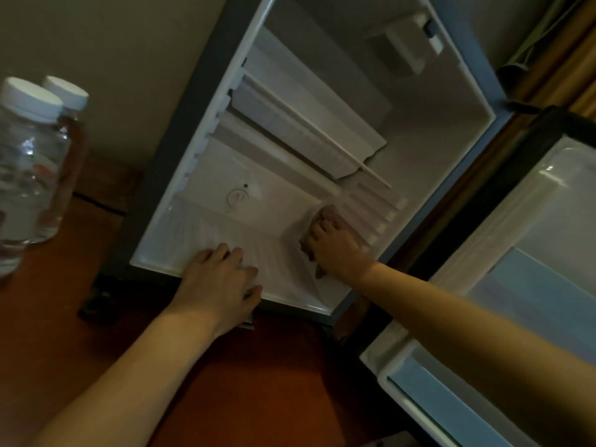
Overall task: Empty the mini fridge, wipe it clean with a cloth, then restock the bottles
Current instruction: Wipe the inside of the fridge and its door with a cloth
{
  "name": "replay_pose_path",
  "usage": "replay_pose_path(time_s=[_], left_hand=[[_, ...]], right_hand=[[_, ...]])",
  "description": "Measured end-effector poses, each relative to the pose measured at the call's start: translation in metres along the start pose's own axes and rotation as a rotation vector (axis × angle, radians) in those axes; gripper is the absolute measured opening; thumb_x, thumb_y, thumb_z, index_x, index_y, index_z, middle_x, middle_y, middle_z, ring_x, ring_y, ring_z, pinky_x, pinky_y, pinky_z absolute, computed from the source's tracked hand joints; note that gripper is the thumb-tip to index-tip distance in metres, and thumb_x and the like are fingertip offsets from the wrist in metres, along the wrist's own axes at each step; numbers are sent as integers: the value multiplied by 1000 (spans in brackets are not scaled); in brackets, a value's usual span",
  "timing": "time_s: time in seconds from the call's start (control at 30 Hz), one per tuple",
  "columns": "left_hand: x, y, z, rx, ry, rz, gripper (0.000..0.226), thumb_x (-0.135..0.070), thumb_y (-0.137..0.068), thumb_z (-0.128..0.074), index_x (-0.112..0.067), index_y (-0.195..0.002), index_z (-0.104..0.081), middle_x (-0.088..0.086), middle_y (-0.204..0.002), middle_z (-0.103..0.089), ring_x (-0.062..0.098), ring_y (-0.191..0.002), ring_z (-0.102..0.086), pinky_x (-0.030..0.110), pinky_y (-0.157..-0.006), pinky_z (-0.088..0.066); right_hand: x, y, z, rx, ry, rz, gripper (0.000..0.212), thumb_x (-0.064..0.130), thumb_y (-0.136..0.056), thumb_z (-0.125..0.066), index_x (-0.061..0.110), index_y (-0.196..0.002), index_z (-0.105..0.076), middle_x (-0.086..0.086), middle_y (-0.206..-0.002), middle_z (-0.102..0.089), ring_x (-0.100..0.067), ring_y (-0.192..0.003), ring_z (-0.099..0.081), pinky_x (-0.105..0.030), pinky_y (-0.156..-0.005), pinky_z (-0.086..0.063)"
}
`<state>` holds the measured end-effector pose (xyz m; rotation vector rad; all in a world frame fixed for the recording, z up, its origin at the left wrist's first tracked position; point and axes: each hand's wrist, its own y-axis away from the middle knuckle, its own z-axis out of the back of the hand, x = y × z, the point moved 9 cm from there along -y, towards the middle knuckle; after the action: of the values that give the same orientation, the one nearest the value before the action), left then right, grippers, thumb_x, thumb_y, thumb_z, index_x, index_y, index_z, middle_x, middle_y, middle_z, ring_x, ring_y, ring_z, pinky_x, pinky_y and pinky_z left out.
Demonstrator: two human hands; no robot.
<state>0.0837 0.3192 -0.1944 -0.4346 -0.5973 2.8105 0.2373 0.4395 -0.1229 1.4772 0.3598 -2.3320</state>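
The white mini fridge stands open with nothing in its cavity, and its view is tilted. My right hand reaches inside and presses a pinkish cloth onto the fridge floor near the right wall. At the front lip of the fridge floor, my left hand rests flat with its fingers spread and holds nothing. Two clear bottles with white caps stand close to the camera at the far left, outside the fridge.
The fridge door hangs open to the right, its inner shelves facing me. A white shelf sits in the upper cavity. Reddish-brown wooden floor lies in front, and a beige wall is behind on the left.
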Motion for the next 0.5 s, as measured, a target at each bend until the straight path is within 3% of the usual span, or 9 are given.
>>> replay_pose_path(time_s=[0.07, 0.13, 0.27, 0.4, 0.5], left_hand=[[0, -1, 2, -12, -3, 4, 47, -54, -102, -29, -34, -137, -54, -3, -133, -47, 20, -128, -37, 37, -106, -34], [0, -3, 2, -13, -14, 19, 46, -53, -102, -31, -31, -132, -57, -1, -130, -48, 23, -127, -38, 39, -104, -35], [-1, -7, 0, -32, -44, 41, 43, -51, -101, -34, -26, -125, -60, 3, -127, -48, 26, -124, -40, 42, -101, -37], [1, -4, -1, -56, -37, 51, 46, -52, -100, -33, -29, -127, -62, 1, -126, -51, 24, -123, -42, 41, -100, -38], [-1, -3, -4, -40, -30, 45, 46, -52, -100, -32, -31, -130, -61, 0, -128, -51, 23, -124, -42, 40, -102, -38]], right_hand=[[-2, -21, -3, 30, 55, 20, 84, 63, -80, -62, 16, -146, -38, -14, -145, -38, -36, -133, -34, -51, -115, -24], [0, -38, -2, 4, 88, 29, 82, 64, -80, -61, 17, -144, -40, -12, -144, -38, -35, -132, -34, -51, -114, -25], [5, -45, 3, -39, 162, 42, 79, 63, -82, -60, 14, -141, -44, -15, -144, -41, -37, -132, -36, -57, -118, -11], [1, -21, 7, -1, 93, 22, 76, 59, -84, -61, 16, -143, -42, -13, -146, -38, -36, -133, -34, -51, -118, -17], [-2, 7, 13, -70, -16, 2, 46, 37, -94, -57, 20, -137, -52, -12, -145, -42, -33, -135, -32, -50, -117, -17]])
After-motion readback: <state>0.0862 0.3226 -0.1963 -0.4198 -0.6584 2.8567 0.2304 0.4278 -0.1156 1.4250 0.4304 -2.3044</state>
